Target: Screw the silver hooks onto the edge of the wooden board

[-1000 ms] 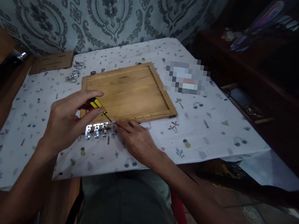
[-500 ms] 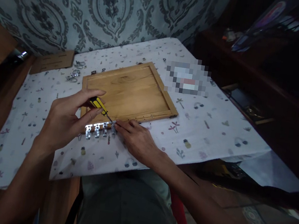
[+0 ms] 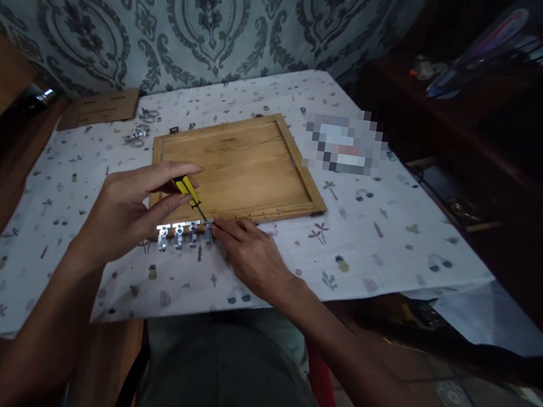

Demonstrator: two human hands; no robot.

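Observation:
A yellow-and-black screwdriver (image 3: pixel 189 193) is pinched between the thumb and fingers of my left hand (image 3: pixel 124 206). Its shaft slants down to the rightmost of several shiny metal hooks (image 3: pixel 179 234) lined up along the near edge of a framed wooden panel (image 3: pixel 236 168). Against that same rightmost hook press the fingertips of my right hand (image 3: pixel 254 253), closed and partly covering it. The screw under the tip is too small to make out. The panel lies flat on the table.
A patterned white cloth covers the table (image 3: pixel 371 244). Beyond the panel's left side lie loose metal pieces (image 3: pixel 138 134) and a piece of cardboard (image 3: pixel 100 111). A blurred-out item (image 3: pixel 342 147) lies to its right. Dark furniture (image 3: pixel 464 129) borders the right side.
The view has shifted slightly. The screwdriver stays at the rightmost hook, with its handle a little more upright, and my right hand keeps its place there.

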